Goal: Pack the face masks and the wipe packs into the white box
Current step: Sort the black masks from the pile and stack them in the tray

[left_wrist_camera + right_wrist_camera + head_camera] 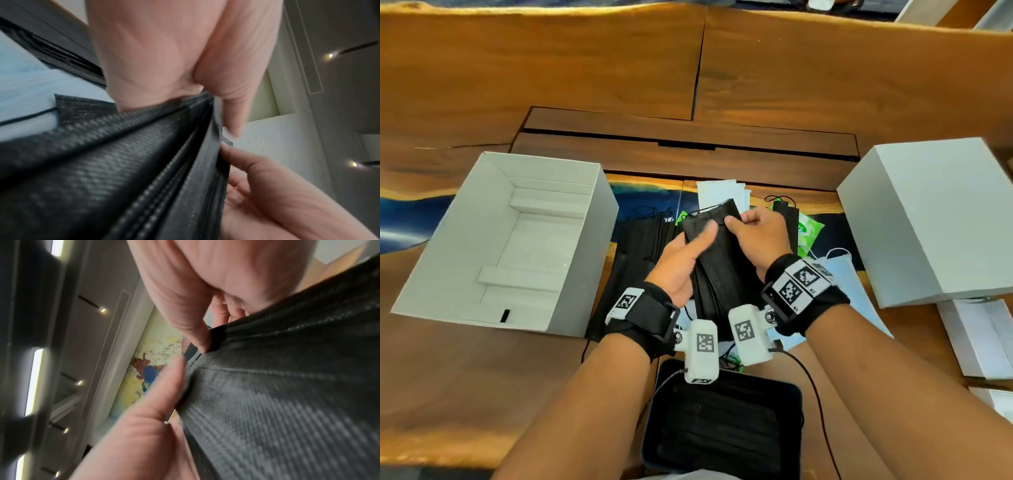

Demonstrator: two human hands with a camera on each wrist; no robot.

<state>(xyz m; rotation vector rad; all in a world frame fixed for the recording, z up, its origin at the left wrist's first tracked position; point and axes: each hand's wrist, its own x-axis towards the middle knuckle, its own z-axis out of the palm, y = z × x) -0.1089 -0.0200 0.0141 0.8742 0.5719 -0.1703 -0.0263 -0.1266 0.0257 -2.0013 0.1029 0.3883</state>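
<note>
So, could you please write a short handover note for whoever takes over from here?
Left hand and right hand both hold a stack of black masks above the table.
White box sits open at left, with no masks or wipes visible inside.
More black masks, a blue mask and a green wipe pack lie on the table.
Nothing packed yet; everything is left.

Open box (571,246) lies left of the mask pile (643,246), lid (935,219) right, tray (722,421) nearest the person
</note>
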